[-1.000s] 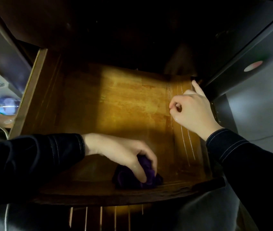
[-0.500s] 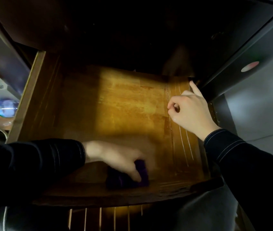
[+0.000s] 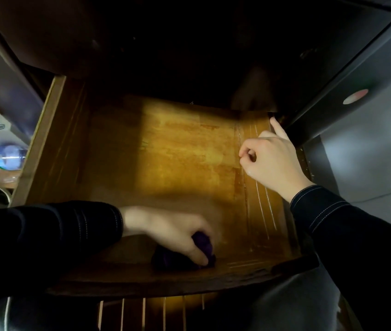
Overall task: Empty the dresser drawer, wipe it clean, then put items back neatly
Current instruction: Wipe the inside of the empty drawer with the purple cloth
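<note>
The wooden drawer is pulled out below me and holds nothing but a cloth. My left hand grips a bunched purple cloth and presses it on the drawer floor near the front edge. My right hand rests on the drawer's right side wall, fingers curled, with the index finger stretched toward the back corner. A patch of light falls on the middle of the drawer floor; the back of the drawer is in deep shadow.
The dark dresser carcass overhangs the drawer's back. A grey cabinet side stands to the right. A blurred blue-and-white bottle lies on a surface at the far left. Slatted wood shows under the drawer front.
My left hand has slid the purple cloth back and forth along the front of the drawer floor. My right hand has stayed on the right side wall.
</note>
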{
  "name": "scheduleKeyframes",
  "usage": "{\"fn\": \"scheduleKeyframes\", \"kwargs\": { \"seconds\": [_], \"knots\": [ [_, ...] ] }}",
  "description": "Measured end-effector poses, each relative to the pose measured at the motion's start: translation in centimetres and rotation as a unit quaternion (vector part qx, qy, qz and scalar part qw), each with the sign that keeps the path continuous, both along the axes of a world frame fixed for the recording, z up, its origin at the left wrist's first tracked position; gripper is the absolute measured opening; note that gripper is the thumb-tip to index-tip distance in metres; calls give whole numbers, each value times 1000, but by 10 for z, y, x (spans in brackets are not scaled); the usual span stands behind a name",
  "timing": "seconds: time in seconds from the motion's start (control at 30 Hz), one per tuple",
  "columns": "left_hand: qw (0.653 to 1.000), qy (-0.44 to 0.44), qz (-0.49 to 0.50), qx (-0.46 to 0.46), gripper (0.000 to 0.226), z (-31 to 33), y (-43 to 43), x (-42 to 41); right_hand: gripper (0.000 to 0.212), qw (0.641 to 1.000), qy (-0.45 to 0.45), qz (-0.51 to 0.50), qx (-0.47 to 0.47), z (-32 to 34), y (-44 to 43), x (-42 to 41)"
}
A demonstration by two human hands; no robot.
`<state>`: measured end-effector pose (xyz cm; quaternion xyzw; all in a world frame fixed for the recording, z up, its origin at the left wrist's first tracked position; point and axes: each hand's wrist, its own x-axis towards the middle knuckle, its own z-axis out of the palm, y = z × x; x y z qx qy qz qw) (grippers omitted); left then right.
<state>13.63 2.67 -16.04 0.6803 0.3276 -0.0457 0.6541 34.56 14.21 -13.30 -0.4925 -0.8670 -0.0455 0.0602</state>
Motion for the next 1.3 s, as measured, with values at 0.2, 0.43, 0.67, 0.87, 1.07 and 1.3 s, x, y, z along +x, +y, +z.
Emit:
{"fn": "scheduleKeyframes", "kwargs": {
  "seconds": [0.2,0.43,0.67,0.87,1.07,1.3],
  "knots": [
    [984,-130,66,-103,22,11,2,5,20,1000,2,1,5,-1,0,1],
    [1000,3,-1,10,20,18,3,9,21,1000,-2,1,-2,2,1,0],
    [1000,-5,15,0,15,23,7,28,19,1000,3,3,4,-2,1,0],
    [993,62,-42,88,4,4,1,24,20,1000,6,1,5,-3,1,0],
    [997,-56,43,40,16,6,-1,28,19,1000,10,5,4,-3,2,1],
    [997,-22,48,56,15,5,-3,31,18,1000,16,-2,2,-2,0,1]
  ]
}}
